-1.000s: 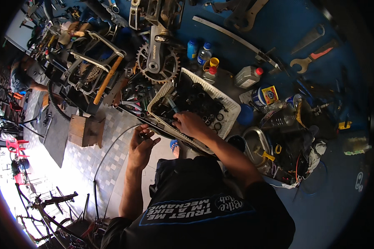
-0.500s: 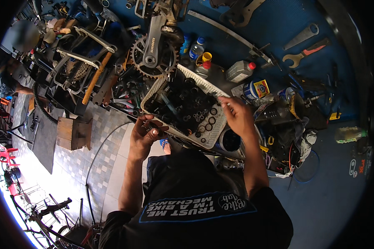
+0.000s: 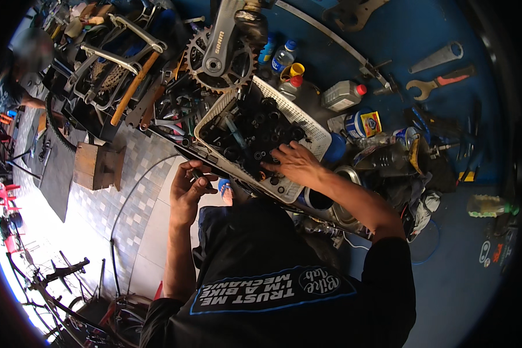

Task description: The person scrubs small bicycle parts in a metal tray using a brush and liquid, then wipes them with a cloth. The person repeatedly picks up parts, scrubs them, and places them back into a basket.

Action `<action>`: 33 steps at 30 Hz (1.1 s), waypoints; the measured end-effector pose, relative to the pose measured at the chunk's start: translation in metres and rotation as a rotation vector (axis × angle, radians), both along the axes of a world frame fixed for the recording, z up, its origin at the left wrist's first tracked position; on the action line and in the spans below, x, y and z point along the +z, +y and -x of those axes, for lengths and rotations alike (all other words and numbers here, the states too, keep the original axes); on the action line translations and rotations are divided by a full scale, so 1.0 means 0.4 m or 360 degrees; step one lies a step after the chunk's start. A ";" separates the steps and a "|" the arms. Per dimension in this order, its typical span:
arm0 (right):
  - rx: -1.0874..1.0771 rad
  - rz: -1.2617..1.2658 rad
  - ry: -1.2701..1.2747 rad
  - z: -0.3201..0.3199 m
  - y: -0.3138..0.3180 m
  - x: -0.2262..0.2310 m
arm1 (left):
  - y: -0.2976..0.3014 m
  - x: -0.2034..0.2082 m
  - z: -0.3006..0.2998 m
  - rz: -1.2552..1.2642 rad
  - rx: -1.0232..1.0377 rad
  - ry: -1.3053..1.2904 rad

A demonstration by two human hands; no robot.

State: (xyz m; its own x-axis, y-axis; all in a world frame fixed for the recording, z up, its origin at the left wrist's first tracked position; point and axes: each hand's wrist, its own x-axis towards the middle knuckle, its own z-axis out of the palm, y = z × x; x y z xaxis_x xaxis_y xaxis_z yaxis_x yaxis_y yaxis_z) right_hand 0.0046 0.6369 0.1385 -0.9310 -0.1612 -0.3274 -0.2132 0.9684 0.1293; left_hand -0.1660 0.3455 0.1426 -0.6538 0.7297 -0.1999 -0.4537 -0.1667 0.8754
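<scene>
My left hand (image 3: 187, 188) is closed around a small dark part (image 3: 198, 173), held just outside the near left side of a white plastic basket (image 3: 233, 165). Fingers cover much of that part, so its kind cannot be made out. Inside the basket lies a heap of small black parts (image 3: 267, 124), with loose rings among them and a long tube-like piece (image 3: 235, 132) on top. My right hand (image 3: 296, 164) reaches in from the right, palm down, fingers apart, its fingertips touching the small rings. Nothing shows in its grasp.
A crank with a chainring (image 3: 220, 61) hangs over the basket's far left corner. Bottles, a grey jug (image 3: 341, 95) and a tub (image 3: 362, 123) stand beyond and to the right. An open can (image 3: 317, 198) sits by the near right corner. Left are a hammer (image 3: 134, 90) and bike frame parts.
My right hand has come down and left from above the basket's right edge into the rings. The left hand stays near the basket with its part, slightly turned.
</scene>
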 end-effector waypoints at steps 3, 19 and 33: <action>-0.0013 -0.0019 -0.0178 0.015 0.001 0.018 | -0.005 -0.006 -0.011 -0.0011 0.0074 -0.0017; 0.0099 0.0054 -0.0070 0.018 0.043 0.021 | 0.048 -0.002 -0.011 -0.0049 0.0168 -0.0057; 0.0184 0.0128 -0.0004 0.020 0.041 0.007 | 0.084 0.014 0.005 -0.0029 0.0173 -0.0106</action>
